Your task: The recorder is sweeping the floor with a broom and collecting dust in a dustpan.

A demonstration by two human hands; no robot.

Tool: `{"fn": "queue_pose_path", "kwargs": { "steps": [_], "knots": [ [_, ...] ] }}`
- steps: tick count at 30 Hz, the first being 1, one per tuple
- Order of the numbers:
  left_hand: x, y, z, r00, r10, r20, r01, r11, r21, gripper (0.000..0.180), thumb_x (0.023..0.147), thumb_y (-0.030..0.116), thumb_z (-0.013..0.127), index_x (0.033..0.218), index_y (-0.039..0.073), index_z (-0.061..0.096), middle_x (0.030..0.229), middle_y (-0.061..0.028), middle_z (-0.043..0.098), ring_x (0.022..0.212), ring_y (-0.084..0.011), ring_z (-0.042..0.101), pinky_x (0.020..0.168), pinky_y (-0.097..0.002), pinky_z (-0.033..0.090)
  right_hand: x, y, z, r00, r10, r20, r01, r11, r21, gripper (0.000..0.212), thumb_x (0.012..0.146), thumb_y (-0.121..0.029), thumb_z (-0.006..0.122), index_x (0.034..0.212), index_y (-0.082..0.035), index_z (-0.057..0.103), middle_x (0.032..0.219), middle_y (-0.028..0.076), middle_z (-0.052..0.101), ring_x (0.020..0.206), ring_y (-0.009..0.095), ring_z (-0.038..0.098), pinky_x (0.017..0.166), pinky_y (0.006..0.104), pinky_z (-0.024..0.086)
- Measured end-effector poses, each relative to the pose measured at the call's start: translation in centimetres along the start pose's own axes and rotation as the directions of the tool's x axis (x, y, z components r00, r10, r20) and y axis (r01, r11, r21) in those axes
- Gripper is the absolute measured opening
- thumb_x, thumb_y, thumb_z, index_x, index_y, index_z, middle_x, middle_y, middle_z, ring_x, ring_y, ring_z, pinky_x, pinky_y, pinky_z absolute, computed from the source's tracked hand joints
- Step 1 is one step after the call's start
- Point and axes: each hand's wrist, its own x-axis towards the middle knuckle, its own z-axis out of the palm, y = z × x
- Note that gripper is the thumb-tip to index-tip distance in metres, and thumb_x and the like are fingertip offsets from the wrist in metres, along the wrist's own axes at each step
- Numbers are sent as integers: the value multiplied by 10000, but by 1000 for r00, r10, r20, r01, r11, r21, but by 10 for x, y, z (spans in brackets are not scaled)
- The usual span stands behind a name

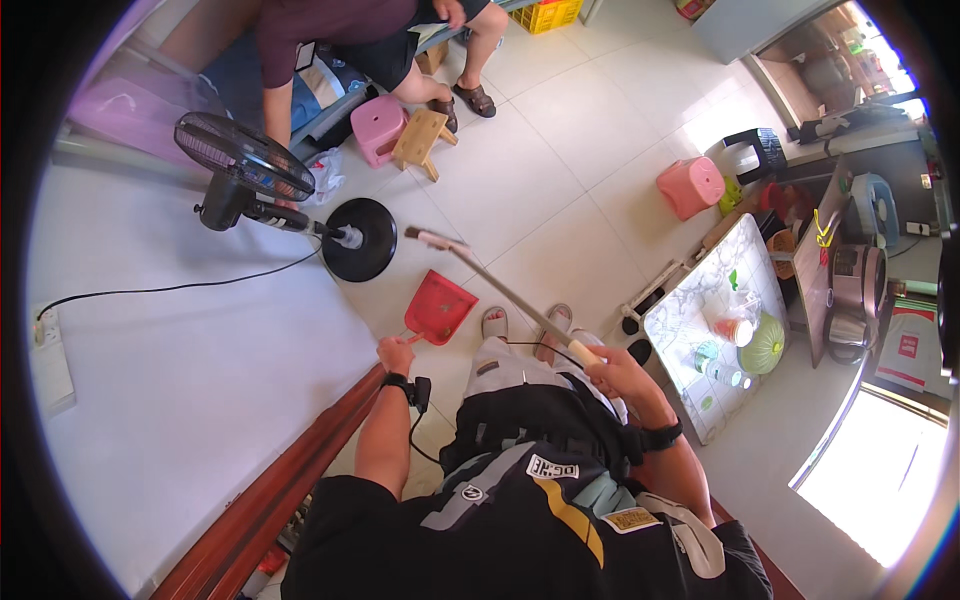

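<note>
Your left hand (396, 354) grips the dustpan (442, 307), right hand (618, 375) the broom (512, 294); broom head (437, 240) sits beyond the pan, near the fan base (360, 240). Swinging left could knock the base.

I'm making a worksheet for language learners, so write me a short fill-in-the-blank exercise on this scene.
1. The left hand holds a red ____.
2. The right hand grips the broom by its ____.
3. The fan has a round base coloured ____.
4. The small stool beside a pink stool is made of ____.

Missing words: dustpan; handle; black; wood.
</note>
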Motion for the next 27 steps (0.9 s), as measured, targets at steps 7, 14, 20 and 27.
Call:
{"fn": "queue_pose_path", "kwargs": {
  "steps": [7,14,20,27],
  "knots": [
    [-9,33,-8,998,36,-59,-37,999,-18,112,760,42,707,851,-15,737,767,-173,720,618,-266,706,585,-372,590,23,-51,-64,944,-245,-221,181,945,-274,514,886,-110,589,1396,-68,554,669,-26,513,485,59,455,414,226,354],
    [-40,120,-7,991,-133,-15,128,974,-187,237,867,55,629,1032,-100,698,865,-212,728,621,-290,725,530,-358,589,65,-68,-187,706,-596,-382,161,661,-733,319,801,-120,556,1082,31,550,969,361,640,952,555,599,845,587,482],
    [-47,164,4,989,-141,-43,126,962,-240,245,911,85,608,1048,-98,694,833,-189,722,609,-237,710,512,-335,578,75,-79,-280,784,-367,-500,106,874,-475,318,818,-118,576,1096,36,588,809,261,659,691,378,666,582,473,518],
    [-44,237,20,974,-216,-67,186,933,-309,249,901,99,597,1014,-99,698,793,-152,708,597,-241,711,537,-325,610,65,-116,-311,868,-126,-480,148,989,8,296,863,-95,571,1136,0,636,652,1,513,481,66,464,375,228,331]
  ]
}}
